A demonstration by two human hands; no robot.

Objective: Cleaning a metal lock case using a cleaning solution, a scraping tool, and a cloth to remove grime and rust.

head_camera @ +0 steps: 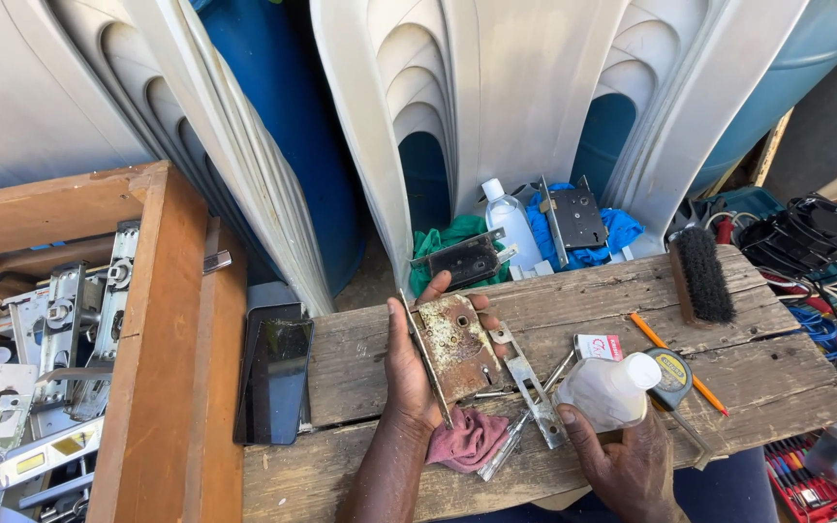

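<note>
- My left hand [411, 363] is bare: no glove, no ring, no watch at the wrist.
- My left forearm is bare too, with no sleeve reaching into view.
- My right hand [627, 463] is also bare, without glove or ring.
- Below my right hand, dark blue cloth covers my lap.

The lock case [457, 346] is rust-brown with pale cream patches; the rag [467, 441] dull pink; the bottle [610, 390] milky white; the pencil [678, 362] orange; the brush [705, 275] black-bristled; the desk [360, 358] weathered grey-brown.
</note>
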